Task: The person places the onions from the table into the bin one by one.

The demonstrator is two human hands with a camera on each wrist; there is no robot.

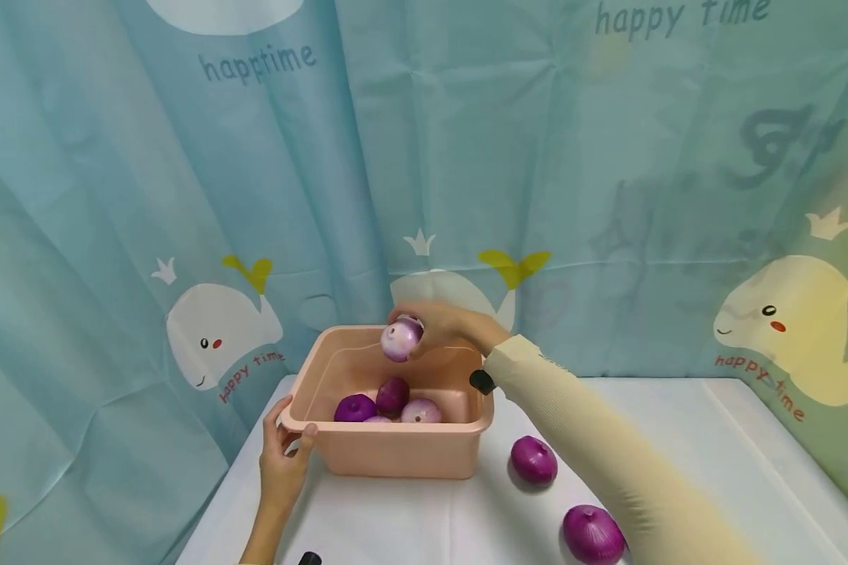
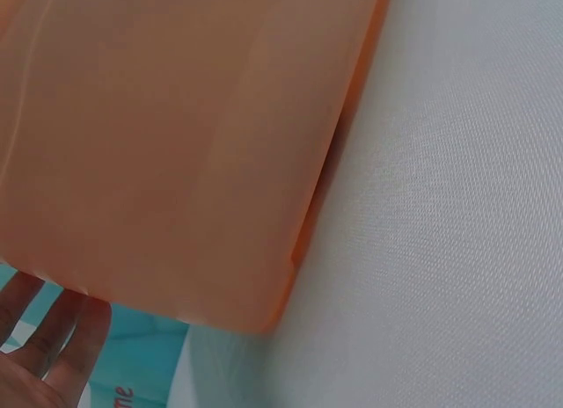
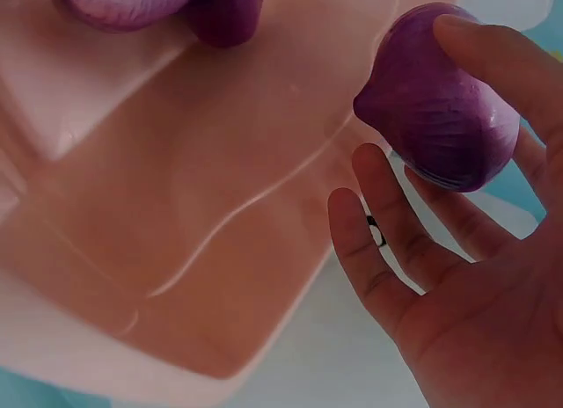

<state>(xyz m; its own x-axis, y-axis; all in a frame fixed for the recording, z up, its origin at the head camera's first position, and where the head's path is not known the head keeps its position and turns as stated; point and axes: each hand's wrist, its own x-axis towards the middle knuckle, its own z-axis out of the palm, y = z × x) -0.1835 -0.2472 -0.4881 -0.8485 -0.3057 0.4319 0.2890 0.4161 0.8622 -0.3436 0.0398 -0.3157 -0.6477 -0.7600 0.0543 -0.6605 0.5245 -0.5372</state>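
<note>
A pink plastic basin point(image 1: 396, 467) stands on the white table. Inside it lie several purple onions, among them a dark one point(image 1: 356, 408) and a pale one point(image 1: 421, 410). My right hand point(image 1: 434, 326) holds another pale purple onion point(image 1: 400, 339) in the air over the basin's back half. In the right wrist view that onion point(image 3: 440, 105) sits between my thumb and a lower finger, while two fingers point(image 3: 369, 250) stand spread apart from it above the basin floor point(image 3: 220, 206). My left hand point(image 1: 283, 459) grips the basin's front-left corner rim, thumb over the edge.
Two more purple onions point(image 1: 533, 460) point(image 1: 593, 534) lie on the table right of the basin. A blue whale-print curtain point(image 1: 466, 157) closes in the back and both sides. The left wrist view shows the basin's outer wall point(image 2: 176, 144) and white tablecloth point(image 2: 457, 250).
</note>
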